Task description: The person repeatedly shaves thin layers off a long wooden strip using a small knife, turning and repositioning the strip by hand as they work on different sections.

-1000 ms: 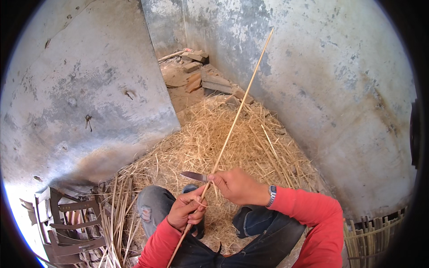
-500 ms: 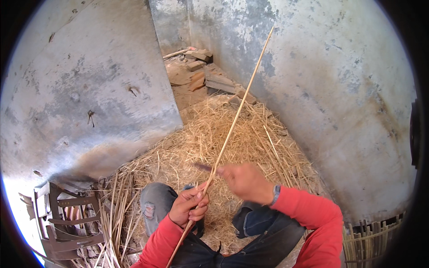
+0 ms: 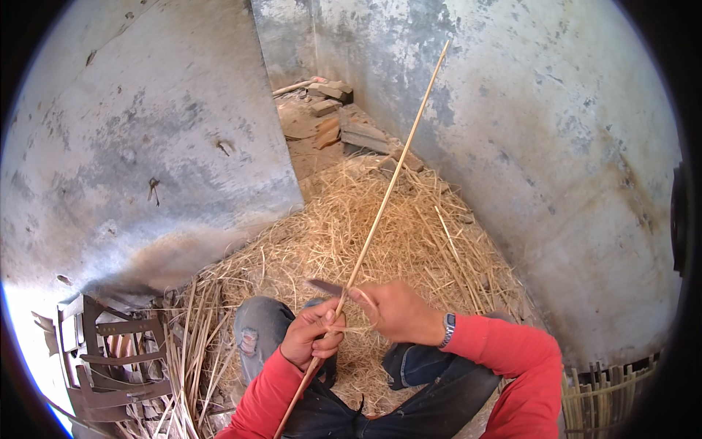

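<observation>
A long thin bamboo stick (image 3: 387, 190) slants from my lap up toward the far right wall. My left hand (image 3: 311, 338) grips its lower part, just above my knee. My right hand (image 3: 395, 311) holds a small dark knife (image 3: 325, 287), its blade pointing left and lying against the stick right above my left hand. A thin curl of shaving sits between the two hands. Both sleeves are red, and a watch is on my right wrist.
Pale shavings and straw (image 3: 380, 227) cover the floor ahead. Grey stained walls (image 3: 146, 146) close in left and right. Wood pieces (image 3: 344, 132) lie in the far corner. A woven dark frame (image 3: 95, 358) sits lower left, a slatted bamboo piece (image 3: 607, 399) lower right.
My right hand pushed the knife up along the stick, then came back down close to my left hand. The stick's angle stayed about the same.
</observation>
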The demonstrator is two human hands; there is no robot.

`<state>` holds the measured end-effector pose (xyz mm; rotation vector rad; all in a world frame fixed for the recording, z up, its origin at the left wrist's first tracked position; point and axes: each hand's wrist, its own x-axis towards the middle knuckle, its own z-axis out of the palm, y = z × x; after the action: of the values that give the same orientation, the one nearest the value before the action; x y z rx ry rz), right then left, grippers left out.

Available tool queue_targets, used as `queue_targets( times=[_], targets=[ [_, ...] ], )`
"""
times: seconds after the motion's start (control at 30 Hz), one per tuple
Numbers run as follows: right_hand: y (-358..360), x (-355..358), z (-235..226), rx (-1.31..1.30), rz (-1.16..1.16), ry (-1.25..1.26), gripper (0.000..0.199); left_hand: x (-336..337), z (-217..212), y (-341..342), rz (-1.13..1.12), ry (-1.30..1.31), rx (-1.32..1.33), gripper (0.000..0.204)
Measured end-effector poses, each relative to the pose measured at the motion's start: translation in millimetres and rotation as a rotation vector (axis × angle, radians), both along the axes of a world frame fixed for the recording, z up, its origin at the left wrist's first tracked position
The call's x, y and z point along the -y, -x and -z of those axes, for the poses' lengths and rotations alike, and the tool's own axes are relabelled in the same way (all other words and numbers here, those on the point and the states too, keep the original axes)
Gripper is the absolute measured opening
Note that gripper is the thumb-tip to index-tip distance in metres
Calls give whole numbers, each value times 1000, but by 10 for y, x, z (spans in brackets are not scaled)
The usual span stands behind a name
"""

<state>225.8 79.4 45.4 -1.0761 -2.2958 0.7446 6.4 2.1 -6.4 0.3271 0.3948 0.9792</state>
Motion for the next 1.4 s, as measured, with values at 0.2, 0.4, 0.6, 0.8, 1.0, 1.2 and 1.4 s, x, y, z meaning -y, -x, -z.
queue_targets(
  times=[0.2, 0.4, 0.6, 0.8, 1.0, 1.2, 1.4],
  targets=[
    [-111, -255, -40, -167, -29, 302, 40, 30, -60, -20, 22, -45, 45, 46],
    [-164, -459, -268, -424, 135, 327, 32, 56, -19, -37, 68, -86, -67, 49],
    [-405, -690, -351, -585, 277, 303, 22, 107, -34, -95, 143, -304, -274, 58],
    [-944, -951, -489, -720, 514, 102, 23, 152, -64, -108, 109, -314, -618, 49],
    [-1030, -1001, -428, -697, 454, 35, 44, 151, -69, -93, 77, -306, -667, 42],
    [-1121, -1011, -86, -329, 429, -180, 46, 128, -213, -105, 131, -176, -551, 42],
    [-615, -461, -218, -183, 211, -162, 32, 118, -234, -85, 126, -118, -468, 42]
  ],
)
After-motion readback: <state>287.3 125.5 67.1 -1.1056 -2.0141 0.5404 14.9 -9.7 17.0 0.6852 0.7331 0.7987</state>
